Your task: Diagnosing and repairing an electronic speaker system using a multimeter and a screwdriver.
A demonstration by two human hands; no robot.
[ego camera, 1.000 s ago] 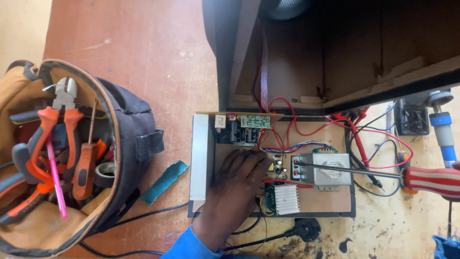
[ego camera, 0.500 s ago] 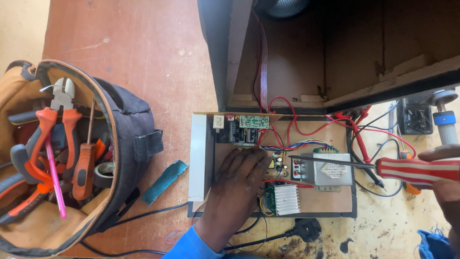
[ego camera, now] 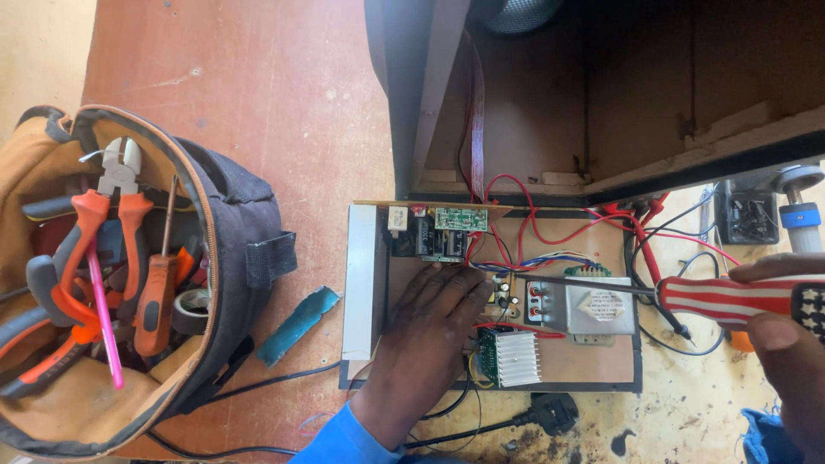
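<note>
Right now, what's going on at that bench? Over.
Left hand flat on circuit board panel. Right hand holds striped screwdriver, tip near small components. Red wires loop beside the shaft.

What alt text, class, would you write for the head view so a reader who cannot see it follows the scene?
The left hand rests flat on a wooden board of electronics while the right hand holds a red-and-white striped screwdriver, its tip near the small circuit parts. An open tool bag with orange pliers sits to the left.

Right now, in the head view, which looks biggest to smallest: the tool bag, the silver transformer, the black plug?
1. Tool bag, by far the largest.
2. Silver transformer.
3. Black plug, smallest.
</note>
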